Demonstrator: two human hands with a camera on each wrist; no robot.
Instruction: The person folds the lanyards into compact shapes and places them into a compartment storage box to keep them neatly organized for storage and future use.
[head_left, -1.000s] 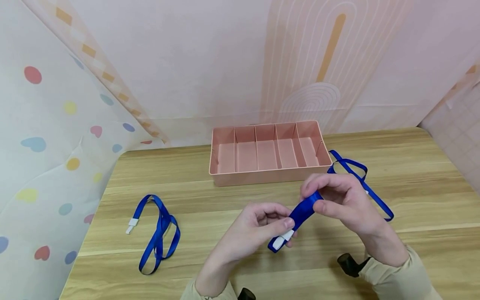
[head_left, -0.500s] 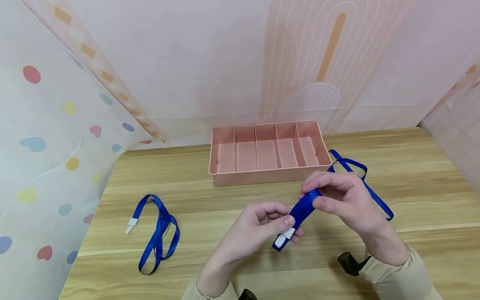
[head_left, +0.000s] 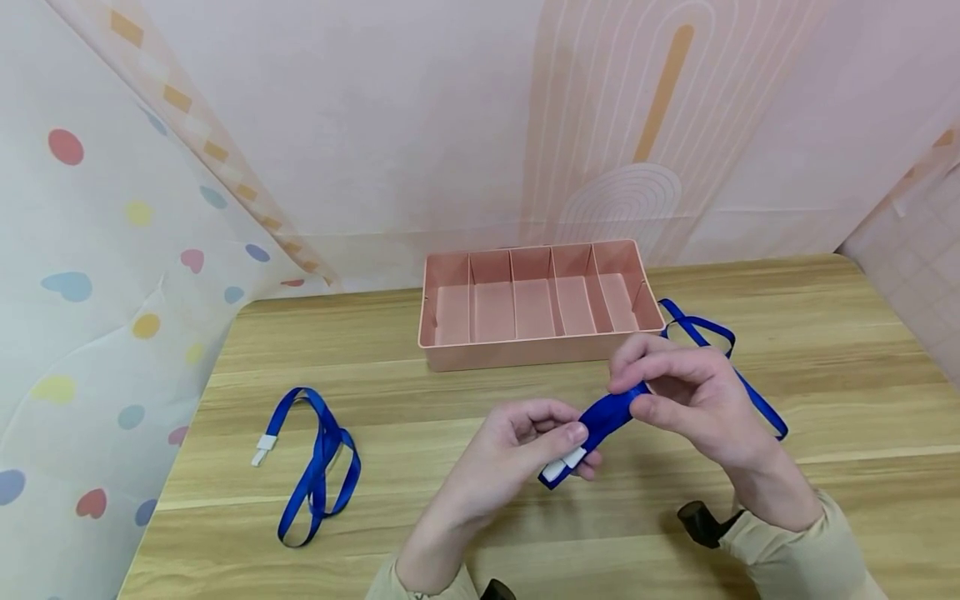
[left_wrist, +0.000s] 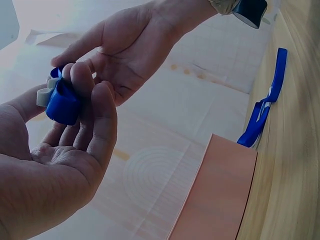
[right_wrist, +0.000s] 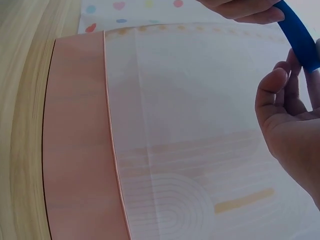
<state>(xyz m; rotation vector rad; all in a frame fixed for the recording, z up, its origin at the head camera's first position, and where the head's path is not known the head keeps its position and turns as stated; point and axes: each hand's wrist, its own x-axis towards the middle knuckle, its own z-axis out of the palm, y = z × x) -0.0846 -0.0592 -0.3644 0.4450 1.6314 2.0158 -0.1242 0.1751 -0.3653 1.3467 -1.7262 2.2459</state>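
A blue lanyard (head_left: 606, 419), folded into a short flat bundle with a white clip (head_left: 564, 465) at its lower end, is held above the table between both hands. My left hand (head_left: 517, 450) pinches the bundle near the clip, thumb on top. At the upper right end, my right hand (head_left: 693, 404) grips the fold between thumb and fingers. In the left wrist view the layered folds of the blue lanyard (left_wrist: 64, 105) show edge-on. The right wrist view catches only part of the blue strap (right_wrist: 298, 37).
A pink tray (head_left: 540, 353) with several compartments stands at the back against the patterned backdrop. To the left lies a second blue lanyard (head_left: 322, 454) with a white clip. Another blue lanyard (head_left: 757, 400) lies right of the tray, partly hidden by my right hand.
The lower end of the held lanyard has swung slightly up. Both hands keep their hold and have shifted only a little; the tray and the other lanyards stay put.
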